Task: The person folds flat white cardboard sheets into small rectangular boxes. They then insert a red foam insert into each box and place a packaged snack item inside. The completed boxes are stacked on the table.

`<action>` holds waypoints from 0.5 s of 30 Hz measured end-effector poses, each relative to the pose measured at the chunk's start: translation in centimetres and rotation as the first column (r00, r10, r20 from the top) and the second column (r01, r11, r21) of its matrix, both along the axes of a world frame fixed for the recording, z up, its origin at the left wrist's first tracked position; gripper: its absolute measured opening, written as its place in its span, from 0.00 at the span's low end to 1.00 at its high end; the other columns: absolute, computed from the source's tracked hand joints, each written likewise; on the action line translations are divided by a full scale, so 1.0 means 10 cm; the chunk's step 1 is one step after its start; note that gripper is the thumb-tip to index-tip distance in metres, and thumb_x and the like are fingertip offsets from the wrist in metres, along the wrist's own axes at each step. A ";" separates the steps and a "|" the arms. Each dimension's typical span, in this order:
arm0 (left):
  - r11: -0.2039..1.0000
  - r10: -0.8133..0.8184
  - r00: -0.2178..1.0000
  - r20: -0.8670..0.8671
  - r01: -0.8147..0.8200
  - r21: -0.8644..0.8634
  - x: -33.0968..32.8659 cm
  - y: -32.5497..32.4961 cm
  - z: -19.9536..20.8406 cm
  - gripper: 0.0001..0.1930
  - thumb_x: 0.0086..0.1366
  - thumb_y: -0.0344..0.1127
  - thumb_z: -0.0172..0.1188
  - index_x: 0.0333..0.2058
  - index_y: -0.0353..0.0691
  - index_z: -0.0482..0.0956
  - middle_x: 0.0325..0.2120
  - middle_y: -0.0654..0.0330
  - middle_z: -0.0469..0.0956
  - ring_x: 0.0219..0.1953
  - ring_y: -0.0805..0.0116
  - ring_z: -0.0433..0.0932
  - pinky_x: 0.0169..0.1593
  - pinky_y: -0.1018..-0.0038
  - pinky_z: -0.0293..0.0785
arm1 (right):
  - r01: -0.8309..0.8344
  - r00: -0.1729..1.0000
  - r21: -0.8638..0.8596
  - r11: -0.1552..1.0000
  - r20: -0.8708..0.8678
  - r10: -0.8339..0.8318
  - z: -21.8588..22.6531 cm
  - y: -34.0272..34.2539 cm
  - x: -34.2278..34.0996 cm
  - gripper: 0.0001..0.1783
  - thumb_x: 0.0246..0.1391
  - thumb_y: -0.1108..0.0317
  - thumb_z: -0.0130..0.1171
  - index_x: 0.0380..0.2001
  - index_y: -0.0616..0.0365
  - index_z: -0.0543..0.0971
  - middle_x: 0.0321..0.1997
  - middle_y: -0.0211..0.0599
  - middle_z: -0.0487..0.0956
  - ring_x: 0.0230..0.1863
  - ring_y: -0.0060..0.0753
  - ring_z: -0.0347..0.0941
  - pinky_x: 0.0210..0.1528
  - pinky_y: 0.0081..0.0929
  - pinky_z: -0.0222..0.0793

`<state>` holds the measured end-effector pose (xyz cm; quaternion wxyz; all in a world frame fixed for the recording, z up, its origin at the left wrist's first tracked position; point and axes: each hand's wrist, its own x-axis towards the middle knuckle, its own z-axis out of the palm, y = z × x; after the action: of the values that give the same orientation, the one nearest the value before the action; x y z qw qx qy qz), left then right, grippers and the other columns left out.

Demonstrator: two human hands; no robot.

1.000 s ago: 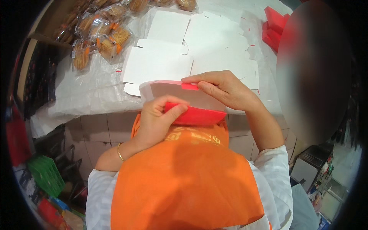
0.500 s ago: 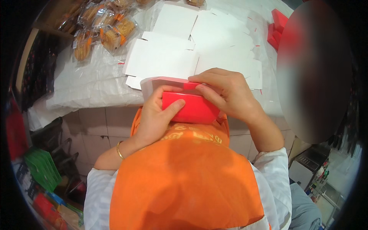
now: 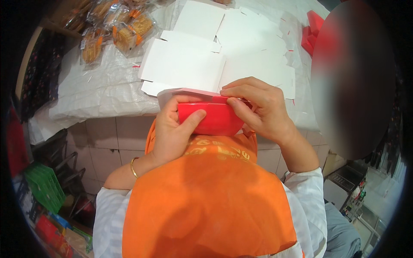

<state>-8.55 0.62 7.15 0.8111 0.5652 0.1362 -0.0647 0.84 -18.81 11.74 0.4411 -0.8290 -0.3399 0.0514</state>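
Close against my orange apron, a partly folded red cardboard box (image 3: 213, 120) with a pale inside is held up in both hands. My left hand (image 3: 170, 124) grips its left end, thumb pressed on the glossy red side and fingers tucked behind that panel. At the upper right edge, my right hand (image 3: 266, 107) pinches the card between thumb and fingers where a flap meets the red side. The box's underside and some of my fingertips are hidden. Just beyond it, flat white cardboard blanks (image 3: 183, 58) lie overlapping on the table.
Clear-wrapped golden pastries (image 3: 124, 36) are heaped at the far left of the table, which has a white woven cover (image 3: 103, 94). Red folded card pieces (image 3: 314, 28) lie at the far right, beside a blurred person (image 3: 352, 86). A green crate (image 3: 45, 187) stands low at left.
My right hand has shifted slightly right along the box's upper edge. The box's flap and red side now look closer together, and the red side sits a little more to the left.
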 end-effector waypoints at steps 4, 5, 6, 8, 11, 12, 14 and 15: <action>0.994 0.050 0.999 0.005 -0.049 -0.095 0.00 -0.05 0.02 0.14 0.67 0.25 0.59 0.50 0.31 0.70 0.44 0.56 0.79 0.45 0.73 0.79 0.49 0.74 0.78 | -0.008 1.000 -0.008 1.000 -0.028 0.007 0.04 -0.01 0.01 0.06 0.50 0.78 0.62 0.34 0.60 0.83 0.35 0.39 0.82 0.31 0.35 0.80 0.32 0.25 0.77; 0.990 0.062 0.998 -0.009 -0.063 -0.125 0.01 -0.06 0.05 0.14 0.66 0.24 0.59 0.49 0.30 0.71 0.44 0.56 0.80 0.45 0.73 0.79 0.49 0.74 0.77 | -0.022 1.000 -0.008 1.000 -0.021 0.021 0.03 -0.02 0.01 0.07 0.51 0.78 0.61 0.35 0.60 0.83 0.37 0.39 0.82 0.31 0.32 0.80 0.31 0.24 0.76; 0.985 0.074 0.997 -0.024 -0.076 -0.155 0.02 -0.07 0.06 0.14 0.66 0.23 0.59 0.49 0.29 0.71 0.43 0.57 0.80 0.45 0.74 0.79 0.49 0.74 0.77 | -0.036 0.999 -0.009 0.999 -0.015 0.036 0.01 -0.03 0.00 0.08 0.52 0.78 0.60 0.36 0.60 0.83 0.38 0.39 0.83 0.31 0.30 0.79 0.30 0.22 0.75; 0.994 0.011 0.999 -0.033 -0.015 -0.104 -0.02 -0.03 0.01 0.15 0.67 0.26 0.59 0.51 0.30 0.70 0.44 0.56 0.80 0.45 0.73 0.79 0.50 0.74 0.77 | -0.045 0.999 -0.014 0.999 -0.010 0.045 0.00 -0.04 0.01 0.08 0.53 0.79 0.59 0.37 0.61 0.84 0.39 0.39 0.83 0.31 0.27 0.79 0.29 0.20 0.74; 0.998 -0.027 0.999 -0.022 0.026 -0.059 -0.01 0.00 0.01 0.14 0.69 0.28 0.58 0.51 0.31 0.72 0.43 0.57 0.81 0.44 0.74 0.79 0.50 0.74 0.77 | -0.035 0.999 -0.020 0.999 -0.014 0.035 0.00 -0.04 0.01 0.08 0.53 0.79 0.60 0.37 0.60 0.84 0.39 0.39 0.83 0.31 0.26 0.79 0.29 0.20 0.74; 0.998 -0.032 0.999 -0.014 0.032 -0.050 0.00 0.00 0.02 0.14 0.69 0.28 0.58 0.51 0.31 0.72 0.43 0.57 0.81 0.44 0.74 0.79 0.50 0.74 0.77 | -0.035 0.999 -0.018 0.999 -0.012 0.035 -0.01 -0.05 0.00 0.08 0.53 0.79 0.60 0.37 0.60 0.84 0.39 0.39 0.83 0.31 0.26 0.79 0.29 0.20 0.73; 0.998 -0.042 0.999 -0.001 0.042 -0.044 -0.01 0.01 0.01 0.12 0.70 0.28 0.57 0.50 0.31 0.74 0.43 0.58 0.81 0.44 0.74 0.79 0.50 0.74 0.76 | -0.035 0.999 -0.014 0.999 -0.016 0.034 -0.02 -0.05 0.00 0.08 0.54 0.78 0.59 0.37 0.60 0.84 0.39 0.38 0.83 0.31 0.26 0.79 0.28 0.20 0.73; 0.998 -0.047 0.999 0.005 0.047 -0.041 -0.01 0.01 0.00 0.12 0.70 0.28 0.57 0.49 0.31 0.74 0.43 0.58 0.81 0.44 0.75 0.79 0.50 0.74 0.76 | -0.034 0.999 -0.012 0.999 -0.020 0.034 -0.02 -0.04 0.00 0.08 0.54 0.78 0.59 0.37 0.60 0.84 0.39 0.38 0.83 0.31 0.26 0.79 0.28 0.20 0.73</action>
<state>-8.63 0.69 7.18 0.8212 0.5513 0.1200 -0.0854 0.81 -19.22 11.50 0.4385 -0.8252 -0.3492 0.0691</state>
